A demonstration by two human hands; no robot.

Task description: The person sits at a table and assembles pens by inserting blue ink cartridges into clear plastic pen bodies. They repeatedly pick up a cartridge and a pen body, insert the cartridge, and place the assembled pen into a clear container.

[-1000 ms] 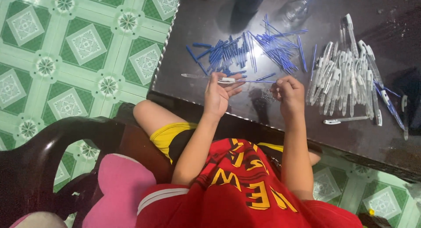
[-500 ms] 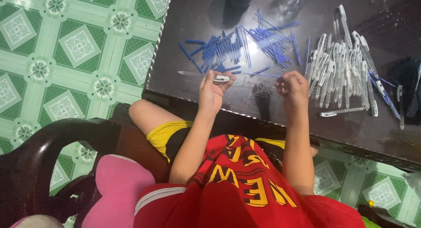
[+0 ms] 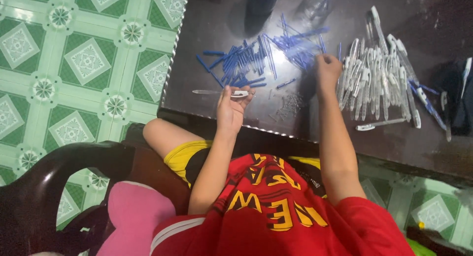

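Nearest, a pink cushion [image 3: 130,221] lies on a dark chair [image 3: 64,177] beside the person's red shirt [image 3: 276,211]. Further out, the left hand [image 3: 230,108] hangs over the near edge of the dark desk [image 3: 212,34], its fingers closed on a clear pen barrel [image 3: 219,93] with a white end, held level and pointing left. A small heap of springs [image 3: 289,104] sits just right of it. Beyond, the right hand [image 3: 327,71] reaches the blue refills [image 3: 261,56], fingers curled at the pile's right edge; whether they grip one I cannot tell. White pens [image 3: 379,79] lie just to its right.
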